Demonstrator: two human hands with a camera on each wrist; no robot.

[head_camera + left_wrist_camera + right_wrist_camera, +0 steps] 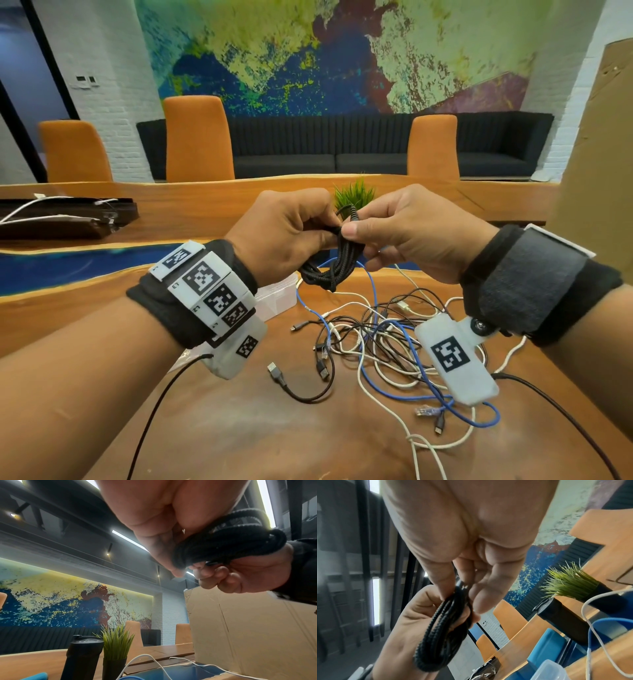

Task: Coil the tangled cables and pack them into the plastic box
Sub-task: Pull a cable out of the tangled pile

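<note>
The left hand (284,236) is curled round a bundle of black braided cable (329,270) held above the wooden table (239,428), its loops hanging down from the fist toward six o'clock. The right hand (394,229), at three o'clock of the left, pinches the cable's free end between thumb and forefinger at the top of the bundle, where a short tail with its plug sticks up toward twelve o'clock. The step in hand looks to be securing the finished coil. To do it well, the left hand should keep all the loops clamped together so none slips, while the right winds the tail snugly round the waist of the bundle and tucks the plug under a turn, without kinking the braid. The clear plastic box (277,298) stands on the table at about seven o'clock of the bundle, partly hidden behind the left wrist; whether anything lies in it already I cannot tell from here. The tangled pile of white, blue and black cables (387,346) lies on the table at five o'clock of the hands, so most of the task seems left to do. A small green plant (354,195) stands beyond the hands at twelve o'clock.
</note>
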